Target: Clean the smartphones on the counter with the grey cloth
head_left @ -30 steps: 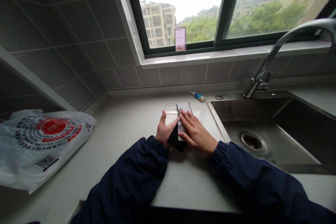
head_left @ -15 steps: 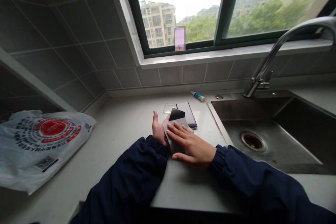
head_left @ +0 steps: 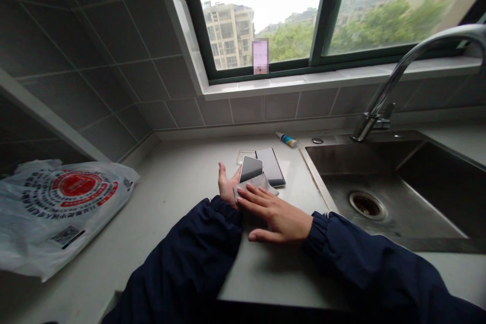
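A smartphone [head_left: 251, 168] with a dark screen lies in my left hand [head_left: 227, 186], which supports it from below, thumb stretched out to the side. The fingers beneath the phone are hidden. My right hand [head_left: 275, 215] lies flat across the lower part of the phone, fingers stretched and thumb apart. Under those fingers is a grey cloth [head_left: 260, 181], covering the phone's lower screen. Just behind, on the counter, are a clear phone case [head_left: 242, 156] and a flat dark-edged thing with a pale top [head_left: 271, 167].
A small tube [head_left: 286, 138] with a blue and yellow label lies near the back of the white counter [head_left: 167, 177]. To the right is a steel sink [head_left: 387, 182] with a tall faucet [head_left: 379, 88]. A printed plastic bag [head_left: 72, 202] sits at the left.
My right hand and the cloth have slid slightly down and left along the phone, uncovering more of its screen. The phone has turned a little in my left hand.
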A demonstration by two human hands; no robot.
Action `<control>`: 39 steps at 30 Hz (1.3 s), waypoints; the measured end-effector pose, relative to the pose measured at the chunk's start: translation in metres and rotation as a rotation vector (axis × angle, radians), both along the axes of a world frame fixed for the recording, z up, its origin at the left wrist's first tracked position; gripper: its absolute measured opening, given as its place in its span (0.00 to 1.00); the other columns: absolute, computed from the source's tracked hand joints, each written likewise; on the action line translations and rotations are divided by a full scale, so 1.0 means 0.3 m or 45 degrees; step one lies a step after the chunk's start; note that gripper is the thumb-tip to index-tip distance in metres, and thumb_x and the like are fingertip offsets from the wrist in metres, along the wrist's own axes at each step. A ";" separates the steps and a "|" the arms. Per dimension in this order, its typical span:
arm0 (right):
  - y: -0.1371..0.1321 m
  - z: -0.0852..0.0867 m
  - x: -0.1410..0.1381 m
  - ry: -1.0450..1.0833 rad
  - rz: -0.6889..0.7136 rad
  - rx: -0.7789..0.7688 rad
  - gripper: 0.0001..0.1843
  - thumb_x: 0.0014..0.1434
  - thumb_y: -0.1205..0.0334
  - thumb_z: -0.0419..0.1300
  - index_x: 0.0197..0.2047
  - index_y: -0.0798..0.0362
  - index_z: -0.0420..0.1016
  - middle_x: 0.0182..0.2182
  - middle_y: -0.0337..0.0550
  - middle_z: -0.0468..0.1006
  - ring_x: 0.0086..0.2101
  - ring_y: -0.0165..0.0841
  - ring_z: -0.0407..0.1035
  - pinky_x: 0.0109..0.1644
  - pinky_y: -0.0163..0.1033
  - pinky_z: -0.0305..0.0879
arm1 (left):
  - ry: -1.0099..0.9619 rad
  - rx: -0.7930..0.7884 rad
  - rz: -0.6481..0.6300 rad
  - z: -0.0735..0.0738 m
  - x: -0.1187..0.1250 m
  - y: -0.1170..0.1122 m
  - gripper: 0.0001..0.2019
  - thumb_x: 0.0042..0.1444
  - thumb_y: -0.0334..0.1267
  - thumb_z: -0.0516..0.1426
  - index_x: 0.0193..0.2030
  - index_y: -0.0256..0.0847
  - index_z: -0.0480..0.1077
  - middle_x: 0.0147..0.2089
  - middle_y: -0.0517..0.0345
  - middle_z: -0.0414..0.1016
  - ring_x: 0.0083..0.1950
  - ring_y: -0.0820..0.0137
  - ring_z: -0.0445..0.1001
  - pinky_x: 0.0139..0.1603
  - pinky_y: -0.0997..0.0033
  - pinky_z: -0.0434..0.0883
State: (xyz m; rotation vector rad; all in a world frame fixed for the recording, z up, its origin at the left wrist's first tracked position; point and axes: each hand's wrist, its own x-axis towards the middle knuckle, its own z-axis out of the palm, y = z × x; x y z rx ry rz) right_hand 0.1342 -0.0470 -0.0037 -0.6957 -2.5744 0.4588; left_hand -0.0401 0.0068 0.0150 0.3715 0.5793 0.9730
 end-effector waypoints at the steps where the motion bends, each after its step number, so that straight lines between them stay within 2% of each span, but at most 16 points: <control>1: 0.002 -0.003 0.000 -0.001 -0.002 0.005 0.46 0.69 0.39 0.60 0.80 0.53 0.51 0.77 0.57 0.50 0.76 0.52 0.40 0.77 0.63 0.46 | -0.015 -0.001 -0.005 -0.003 0.000 0.001 0.53 0.59 0.78 0.37 0.74 0.35 0.62 0.60 0.32 0.77 0.58 0.43 0.79 0.63 0.43 0.70; 5: 0.008 -0.005 0.000 -0.010 -0.001 0.009 0.44 0.71 0.41 0.59 0.80 0.53 0.50 0.77 0.57 0.49 0.76 0.50 0.39 0.77 0.62 0.47 | -0.021 -0.018 -0.005 -0.011 0.002 0.006 0.53 0.59 0.78 0.37 0.75 0.37 0.60 0.61 0.35 0.78 0.60 0.43 0.78 0.65 0.43 0.68; 10: 0.012 -0.004 0.002 -0.027 -0.032 0.016 0.43 0.73 0.42 0.55 0.80 0.56 0.49 0.77 0.58 0.49 0.76 0.51 0.39 0.77 0.62 0.47 | -0.053 -0.048 -0.008 -0.015 0.013 0.003 0.51 0.61 0.77 0.39 0.77 0.38 0.58 0.61 0.35 0.78 0.58 0.45 0.79 0.65 0.42 0.69; 15: 0.023 -0.023 0.006 -0.006 -0.127 0.067 0.42 0.74 0.44 0.55 0.81 0.52 0.45 0.78 0.57 0.48 0.76 0.50 0.39 0.76 0.64 0.50 | -0.124 -0.004 -0.037 -0.013 0.042 -0.005 0.49 0.64 0.74 0.39 0.73 0.33 0.63 0.57 0.33 0.80 0.58 0.44 0.79 0.65 0.41 0.70; 18: 0.032 -0.033 0.010 -0.005 -0.203 0.093 0.41 0.74 0.45 0.55 0.81 0.52 0.46 0.78 0.57 0.48 0.76 0.51 0.40 0.76 0.64 0.50 | -0.170 0.007 -0.043 -0.003 0.059 -0.010 0.47 0.65 0.72 0.39 0.70 0.32 0.67 0.55 0.34 0.81 0.59 0.45 0.79 0.66 0.42 0.69; 22: 0.041 -0.041 0.018 -0.001 -0.298 0.120 0.40 0.75 0.45 0.53 0.81 0.53 0.47 0.78 0.57 0.48 0.76 0.51 0.40 0.76 0.64 0.51 | -0.207 0.005 -0.150 0.005 0.063 -0.014 0.47 0.66 0.71 0.37 0.69 0.31 0.68 0.55 0.35 0.80 0.63 0.44 0.76 0.70 0.43 0.65; 25: 0.050 -0.046 0.026 0.004 -0.373 0.132 0.39 0.76 0.45 0.50 0.81 0.54 0.48 0.78 0.56 0.48 0.76 0.51 0.40 0.76 0.64 0.50 | -0.223 -0.018 -0.232 0.003 0.060 -0.015 0.49 0.65 0.73 0.36 0.71 0.31 0.66 0.59 0.35 0.79 0.66 0.45 0.74 0.73 0.44 0.61; 34: 0.070 -0.049 0.043 0.041 -0.562 0.170 0.39 0.76 0.43 0.48 0.81 0.52 0.47 0.78 0.55 0.48 0.76 0.51 0.41 0.75 0.65 0.52 | -0.298 -0.006 -0.263 0.016 0.069 -0.026 0.49 0.66 0.72 0.36 0.78 0.34 0.55 0.67 0.36 0.73 0.72 0.46 0.68 0.77 0.46 0.56; 39: 0.075 -0.050 0.045 0.039 -0.611 0.187 0.38 0.76 0.42 0.46 0.80 0.55 0.51 0.78 0.56 0.48 0.76 0.51 0.42 0.76 0.64 0.52 | -0.325 0.034 -0.333 -0.002 0.063 -0.019 0.50 0.65 0.73 0.35 0.79 0.33 0.52 0.70 0.36 0.70 0.74 0.48 0.66 0.78 0.49 0.54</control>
